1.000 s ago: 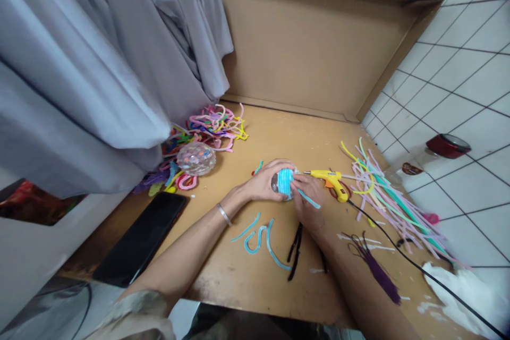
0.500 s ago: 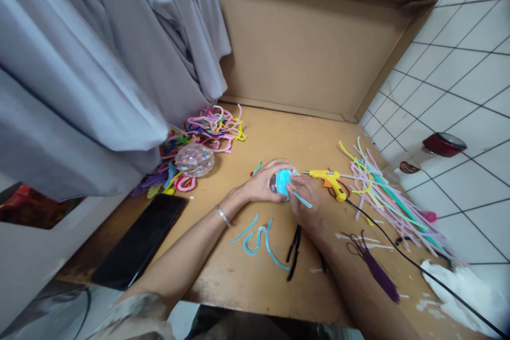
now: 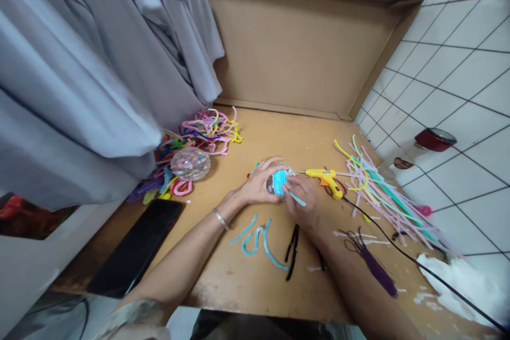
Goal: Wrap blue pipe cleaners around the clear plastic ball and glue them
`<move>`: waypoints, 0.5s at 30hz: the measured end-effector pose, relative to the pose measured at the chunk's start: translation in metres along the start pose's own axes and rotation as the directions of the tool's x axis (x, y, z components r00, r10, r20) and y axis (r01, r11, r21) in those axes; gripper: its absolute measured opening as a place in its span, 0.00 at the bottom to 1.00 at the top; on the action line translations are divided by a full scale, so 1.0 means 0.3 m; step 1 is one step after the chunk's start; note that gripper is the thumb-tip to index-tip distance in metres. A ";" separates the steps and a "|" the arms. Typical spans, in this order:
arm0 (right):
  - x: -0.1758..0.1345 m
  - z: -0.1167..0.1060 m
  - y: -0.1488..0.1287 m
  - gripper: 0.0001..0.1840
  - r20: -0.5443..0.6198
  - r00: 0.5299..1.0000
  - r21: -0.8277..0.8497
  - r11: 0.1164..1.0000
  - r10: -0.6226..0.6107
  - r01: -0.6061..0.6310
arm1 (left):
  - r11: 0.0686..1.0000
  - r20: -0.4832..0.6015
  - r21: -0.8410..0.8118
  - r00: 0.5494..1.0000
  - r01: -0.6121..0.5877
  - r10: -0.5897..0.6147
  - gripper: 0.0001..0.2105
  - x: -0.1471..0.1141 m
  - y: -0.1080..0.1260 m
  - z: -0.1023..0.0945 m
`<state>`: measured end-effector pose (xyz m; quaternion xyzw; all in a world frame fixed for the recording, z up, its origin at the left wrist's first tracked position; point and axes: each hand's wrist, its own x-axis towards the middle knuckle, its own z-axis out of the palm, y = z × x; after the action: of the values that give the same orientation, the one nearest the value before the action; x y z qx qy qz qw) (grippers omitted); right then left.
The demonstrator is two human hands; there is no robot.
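My left hand (image 3: 257, 185) is wrapped round a small clear rounded container (image 3: 271, 186), which I hold just above the table. Light blue pipe cleaner (image 3: 279, 180) lies in close rows across its side. The fingers of my right hand (image 3: 305, 207) are pinched on the blue pipe cleaner at the container, and its free end (image 3: 298, 200) sticks out below them. Just right of my hands, a yellow glue gun (image 3: 326, 175) lies with its nozzle pointing at them. Loose blue pieces (image 3: 268, 244) and black pipe cleaners (image 3: 292, 252) are on the table nearer me.
On the left are a pile of coloured pipe cleaners (image 3: 211, 130), a clear faceted bowl (image 3: 190, 163) and a black phone (image 3: 137, 247). Long pipe cleaners (image 3: 382, 191), a red-lidded jar (image 3: 434, 141), a purple tassel (image 3: 376, 265) and the glue gun's cord (image 3: 398, 249) are on the right.
The whole view has shifted slightly. My left hand keeps its hold on the container, and my right fingers stay at the blue pipe cleaner with little visible movement.
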<state>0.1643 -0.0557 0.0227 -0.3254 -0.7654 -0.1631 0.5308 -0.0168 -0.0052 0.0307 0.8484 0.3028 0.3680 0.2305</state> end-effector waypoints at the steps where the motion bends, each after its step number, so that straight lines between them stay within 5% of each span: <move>1: -0.001 0.000 0.001 0.07 -0.002 1.000 0.001 1.000 -0.001 0.001 | 1.000 -0.010 0.025 1.000 -0.001 0.002 0.36 -0.001 0.002 -0.001; 15: -0.006 0.013 0.002 0.07 -0.033 0.997 0.078 0.994 0.075 -0.073 | 0.996 -0.076 0.006 0.993 -0.091 0.091 0.33 -0.014 -0.012 0.001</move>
<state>0.1625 -0.0536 0.0196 -0.3300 -0.7490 -0.1196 0.5620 -0.0200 -0.0057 0.0262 0.8470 0.2728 0.4098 0.2008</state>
